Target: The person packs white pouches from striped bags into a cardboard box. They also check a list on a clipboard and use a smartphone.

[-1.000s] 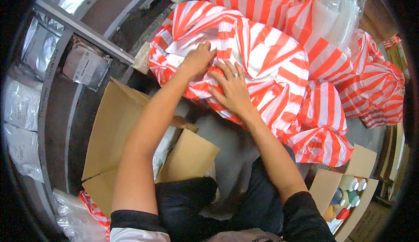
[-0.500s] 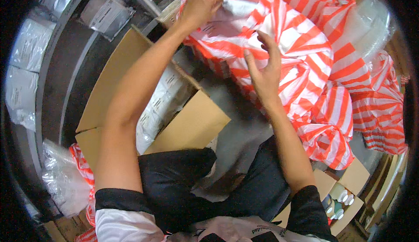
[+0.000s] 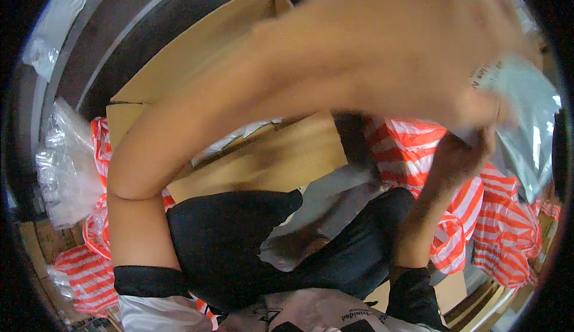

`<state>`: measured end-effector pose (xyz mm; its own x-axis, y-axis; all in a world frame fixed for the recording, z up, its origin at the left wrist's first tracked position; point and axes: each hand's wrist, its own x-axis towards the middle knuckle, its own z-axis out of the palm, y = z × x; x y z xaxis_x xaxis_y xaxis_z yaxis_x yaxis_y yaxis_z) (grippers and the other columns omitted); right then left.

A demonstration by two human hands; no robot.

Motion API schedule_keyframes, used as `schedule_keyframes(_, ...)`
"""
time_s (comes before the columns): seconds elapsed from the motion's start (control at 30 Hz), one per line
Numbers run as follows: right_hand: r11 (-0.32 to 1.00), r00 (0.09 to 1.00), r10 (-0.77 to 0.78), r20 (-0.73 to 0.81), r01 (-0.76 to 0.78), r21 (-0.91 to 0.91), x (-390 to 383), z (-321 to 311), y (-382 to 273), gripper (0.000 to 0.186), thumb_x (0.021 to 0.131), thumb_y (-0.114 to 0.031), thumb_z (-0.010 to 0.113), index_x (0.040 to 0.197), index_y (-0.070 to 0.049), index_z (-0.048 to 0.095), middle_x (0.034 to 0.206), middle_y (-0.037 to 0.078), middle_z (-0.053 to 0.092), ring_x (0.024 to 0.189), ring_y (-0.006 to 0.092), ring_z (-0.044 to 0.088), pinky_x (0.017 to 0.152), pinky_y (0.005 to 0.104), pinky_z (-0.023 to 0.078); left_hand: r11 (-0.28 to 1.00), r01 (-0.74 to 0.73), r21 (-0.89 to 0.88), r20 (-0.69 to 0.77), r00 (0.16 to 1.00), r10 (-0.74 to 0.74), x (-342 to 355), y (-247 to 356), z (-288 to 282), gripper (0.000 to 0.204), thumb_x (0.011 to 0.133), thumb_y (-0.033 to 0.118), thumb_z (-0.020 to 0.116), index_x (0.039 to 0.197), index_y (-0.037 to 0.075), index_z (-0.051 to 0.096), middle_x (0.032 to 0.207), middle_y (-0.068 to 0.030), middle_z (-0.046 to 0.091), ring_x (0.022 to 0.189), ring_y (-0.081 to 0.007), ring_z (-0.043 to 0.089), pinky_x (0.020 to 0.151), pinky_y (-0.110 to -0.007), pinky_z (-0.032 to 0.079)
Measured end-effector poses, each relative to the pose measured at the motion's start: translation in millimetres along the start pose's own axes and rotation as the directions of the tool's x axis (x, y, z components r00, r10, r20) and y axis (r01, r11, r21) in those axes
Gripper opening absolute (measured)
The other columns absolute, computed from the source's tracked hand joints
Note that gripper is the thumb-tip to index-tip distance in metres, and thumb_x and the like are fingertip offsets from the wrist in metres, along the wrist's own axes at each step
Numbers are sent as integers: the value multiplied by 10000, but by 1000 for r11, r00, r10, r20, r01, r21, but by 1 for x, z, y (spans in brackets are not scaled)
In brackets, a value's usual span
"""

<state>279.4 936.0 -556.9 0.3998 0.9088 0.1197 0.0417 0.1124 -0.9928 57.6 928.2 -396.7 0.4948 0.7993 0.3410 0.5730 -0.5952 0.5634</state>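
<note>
My left hand (image 3: 478, 42) is at the upper right, very near the camera and smeared by motion, with its arm stretched across the view. Its fingers are closed on a shiny grey plastic packet (image 3: 529, 131) with dark print, which hangs down to the right. Just below, my right hand (image 3: 459, 155) is up against the left fingers, beside the packet's near edge. Its own fingers are mostly hidden, so I cannot see what they grip. Red-and-white striped plastic bags (image 3: 412, 143) lie beneath and behind both hands, largely covered by my left arm.
An open cardboard box (image 3: 299, 152) stands in front of my knees, with pale packets partly showing inside. Clear plastic wrap (image 3: 69, 170) and another striped bag (image 3: 86, 278) are at the left. Dark shelving (image 3: 113, 51) curves along the upper left.
My left hand has come out of the large striped bag and swung right, now with the grey packet. My right hand has moved right to meet it. The whole view has shifted.
</note>
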Motion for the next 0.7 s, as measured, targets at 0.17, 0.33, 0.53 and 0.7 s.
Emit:
schedule_keyframes(0.17,802,956,-281,-79,279,529,-1,-9,-46,349,912,-259,619,1116,21,659,1123,161,678,1036,282,663,931,428,539,912,404,-71,-198,891,-410,-20,-37,-18,399,924,252,650,1250,23,628,1277,-186,607,1064,-308,640,858,-413,509)
schedule_keyframes(0.33,891,870,-197,451,-33,452,-41,66,-71,481,797,-207,772,1182,23,599,1094,123,661,988,255,657,920,388,536,908,412,-80,-251,873,-418,-139,-120,-65,860,896,608,637,1501,32,434,1511,-133,494,1362,-276,500,1115,-421,409)
schedule_keyframes(0.53,812,513,-92,853,-457,362,-111,169,-19,845,736,-316,894,1372,27,454,1275,143,538,1203,250,530,1038,381,436,523,510,-683,63,754,-654,-244,-183,-61,1076,789,760,666,1535,47,361,1502,-95,482,1379,-223,457,1163,-410,368)
schedule_keyframes(0.7,977,376,125,918,-210,-46,-125,186,72,1011,851,-297,815,1554,55,179,1399,184,461,1248,246,507,1078,345,404,268,721,-639,135,449,-883,-284,-203,-5,729,930,493,698,1429,5,492,1363,-125,606,1205,-203,602,1015,-377,498)
